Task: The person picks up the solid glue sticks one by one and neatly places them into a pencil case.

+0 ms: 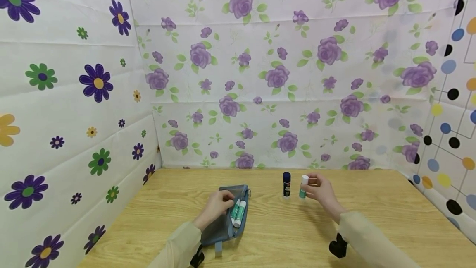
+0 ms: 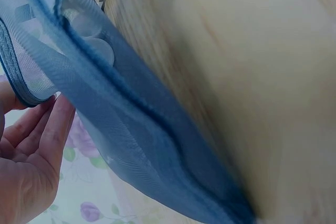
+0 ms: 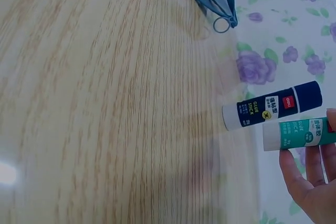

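My left hand (image 1: 215, 207) pinches the zipped edge of a blue mesh pouch (image 1: 213, 232), thumb on one side and fingers on the other in the left wrist view. The pouch gapes at the top, and two green-and-white glue sticks (image 1: 239, 215) lie side by side in it. In my right hand (image 1: 324, 195) is another green glue stick (image 3: 299, 132) with a white cap, held upright between thumb and fingers. Just left of it a navy glue stick (image 1: 286, 185) stands on the table. Whether the held stick's base touches the table I cannot tell.
The wood-grain table (image 1: 275, 235) runs back to a hanging cloth (image 1: 260, 135) with purple roses. Flowered cloth (image 1: 67, 135) walls the left side and dotted cloth (image 1: 450, 152) the right. A small ring (image 3: 221, 24) hangs at the pouch's zip end.
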`<action>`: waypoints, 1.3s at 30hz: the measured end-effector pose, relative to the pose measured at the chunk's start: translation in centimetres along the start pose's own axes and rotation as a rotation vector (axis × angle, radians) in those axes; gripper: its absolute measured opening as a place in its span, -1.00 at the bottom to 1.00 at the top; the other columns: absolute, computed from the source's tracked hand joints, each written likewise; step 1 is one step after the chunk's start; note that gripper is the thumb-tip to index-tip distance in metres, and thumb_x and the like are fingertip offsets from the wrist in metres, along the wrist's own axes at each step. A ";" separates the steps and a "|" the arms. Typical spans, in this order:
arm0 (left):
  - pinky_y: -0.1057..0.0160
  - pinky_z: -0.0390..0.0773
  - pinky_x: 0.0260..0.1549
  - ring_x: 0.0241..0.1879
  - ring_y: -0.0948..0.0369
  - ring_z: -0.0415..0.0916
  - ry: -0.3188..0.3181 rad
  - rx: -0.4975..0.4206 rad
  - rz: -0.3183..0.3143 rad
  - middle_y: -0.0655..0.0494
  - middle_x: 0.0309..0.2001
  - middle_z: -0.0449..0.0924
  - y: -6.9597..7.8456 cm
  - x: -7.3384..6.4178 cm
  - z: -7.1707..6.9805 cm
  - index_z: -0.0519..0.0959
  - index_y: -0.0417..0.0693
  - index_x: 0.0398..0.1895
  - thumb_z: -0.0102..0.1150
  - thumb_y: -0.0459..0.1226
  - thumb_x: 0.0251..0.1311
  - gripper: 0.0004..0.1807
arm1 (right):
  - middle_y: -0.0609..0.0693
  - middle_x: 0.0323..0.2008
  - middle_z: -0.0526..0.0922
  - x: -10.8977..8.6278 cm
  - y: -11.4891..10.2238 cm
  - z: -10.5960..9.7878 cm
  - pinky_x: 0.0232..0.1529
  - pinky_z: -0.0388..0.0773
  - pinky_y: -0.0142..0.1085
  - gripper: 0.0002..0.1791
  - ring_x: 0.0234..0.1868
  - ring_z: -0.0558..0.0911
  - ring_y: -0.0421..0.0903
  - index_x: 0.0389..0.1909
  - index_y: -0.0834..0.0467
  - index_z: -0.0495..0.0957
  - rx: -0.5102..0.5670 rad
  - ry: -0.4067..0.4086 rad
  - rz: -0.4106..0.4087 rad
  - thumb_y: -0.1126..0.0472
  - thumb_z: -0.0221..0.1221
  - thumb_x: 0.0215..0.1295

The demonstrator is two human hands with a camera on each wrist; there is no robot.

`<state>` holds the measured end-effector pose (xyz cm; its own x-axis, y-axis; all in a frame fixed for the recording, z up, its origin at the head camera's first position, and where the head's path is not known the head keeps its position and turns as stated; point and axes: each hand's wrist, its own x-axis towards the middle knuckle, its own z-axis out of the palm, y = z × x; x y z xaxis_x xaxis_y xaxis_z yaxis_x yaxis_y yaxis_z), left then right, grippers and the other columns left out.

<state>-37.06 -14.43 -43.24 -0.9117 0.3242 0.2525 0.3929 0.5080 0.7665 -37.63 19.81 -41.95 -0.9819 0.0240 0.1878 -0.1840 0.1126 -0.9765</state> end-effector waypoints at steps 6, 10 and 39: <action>0.24 0.49 -0.66 -0.54 0.22 0.43 0.001 -0.006 0.004 0.08 -0.39 0.50 0.0 0.0 0.0 0.56 -0.30 -0.23 0.04 -0.43 0.16 -0.85 | 0.27 -0.11 0.42 -0.1 -0.2 0.4 -0.14 0.45 -0.02 -0.54 -0.16 0.52 0.08 0.06 0.37 0.28 0.027 -0.027 -0.007 0.36 0.18 0.15; 0.24 0.49 -0.65 -0.53 0.21 0.43 0.000 -0.013 0.012 0.07 -0.39 0.50 0.0 -0.1 -0.1 0.55 -0.30 -0.23 0.04 -0.43 0.16 -0.85 | 0.26 -0.12 0.42 -0.3 -0.6 0.9 -0.13 0.44 0.00 -0.52 -0.17 0.52 0.08 0.07 0.37 0.28 0.046 -0.039 -0.009 0.37 0.19 0.14; 0.21 0.50 -0.62 -0.52 0.22 0.44 -0.012 -0.021 -0.006 0.08 -0.38 0.50 0.0 -0.1 -0.2 0.55 -0.32 -0.21 0.02 -0.43 0.18 -0.83 | 0.25 -0.14 0.45 -0.9 -2.4 4.4 -0.15 0.44 0.02 -0.57 -0.18 0.52 0.07 0.02 0.38 0.32 0.091 -0.096 -0.001 0.39 0.20 0.12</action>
<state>-37.02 -14.59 -43.14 -0.9122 0.3313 0.2410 0.3852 0.4931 0.7800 -36.49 15.12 -40.29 -0.9806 -0.0720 0.1822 -0.1841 0.0215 -0.9827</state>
